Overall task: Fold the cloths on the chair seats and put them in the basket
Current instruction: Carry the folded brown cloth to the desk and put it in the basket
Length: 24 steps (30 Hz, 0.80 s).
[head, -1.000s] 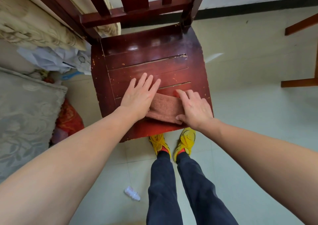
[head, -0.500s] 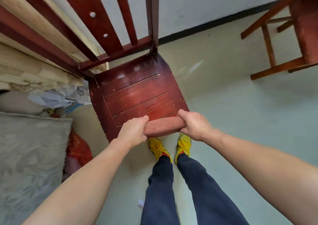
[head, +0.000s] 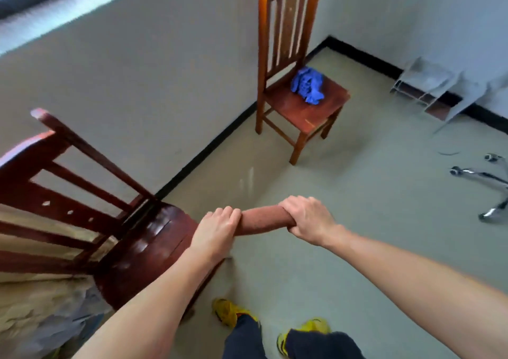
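A folded brown cloth hangs in the air between my two hands, just right of the dark red chair. My left hand grips its left end and my right hand grips its right end. The dark chair's seat is bare. Further back, a lighter brown chair stands against the wall with a crumpled blue cloth on its seat. No basket is in view.
Grey metal profiles lean by the far right wall. A chrome chair base lies on the floor at the right. Bedding and clutter sit at the lower left. My yellow shoes are on the pale floor.
Both hands lifted the folded brown cloth off the dark chair's seat and carried it right. My view swung right and up, bringing the second chair with the blue cloth into sight.
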Each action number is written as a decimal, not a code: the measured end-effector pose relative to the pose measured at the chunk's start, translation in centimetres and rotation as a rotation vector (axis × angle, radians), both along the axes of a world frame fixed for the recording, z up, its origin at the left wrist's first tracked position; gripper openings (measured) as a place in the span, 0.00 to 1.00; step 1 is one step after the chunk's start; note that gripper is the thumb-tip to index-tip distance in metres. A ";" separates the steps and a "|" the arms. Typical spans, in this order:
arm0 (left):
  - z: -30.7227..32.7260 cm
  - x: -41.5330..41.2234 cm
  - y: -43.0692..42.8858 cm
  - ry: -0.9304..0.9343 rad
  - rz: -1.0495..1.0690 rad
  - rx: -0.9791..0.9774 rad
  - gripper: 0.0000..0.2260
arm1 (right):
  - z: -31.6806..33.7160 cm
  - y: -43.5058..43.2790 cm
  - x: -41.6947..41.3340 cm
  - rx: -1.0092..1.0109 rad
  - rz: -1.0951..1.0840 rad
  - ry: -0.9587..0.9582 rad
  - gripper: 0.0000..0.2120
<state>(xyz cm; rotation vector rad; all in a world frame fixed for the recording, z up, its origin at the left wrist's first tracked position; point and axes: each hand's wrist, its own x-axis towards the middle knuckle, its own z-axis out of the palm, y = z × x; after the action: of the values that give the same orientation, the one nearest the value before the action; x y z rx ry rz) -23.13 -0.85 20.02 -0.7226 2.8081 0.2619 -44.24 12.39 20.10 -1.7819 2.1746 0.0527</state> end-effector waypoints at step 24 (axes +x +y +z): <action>16.9 -62.2 46.1 0.332 -1.253 -0.349 0.20 | 15.4 56.0 -36.2 0.000 -1.107 0.444 0.20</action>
<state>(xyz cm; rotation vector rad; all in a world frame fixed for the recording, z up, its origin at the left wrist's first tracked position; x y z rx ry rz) -85.37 45.25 36.87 1.1598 2.9947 -0.3678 -80.46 68.44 35.55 -0.3670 3.1426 0.1908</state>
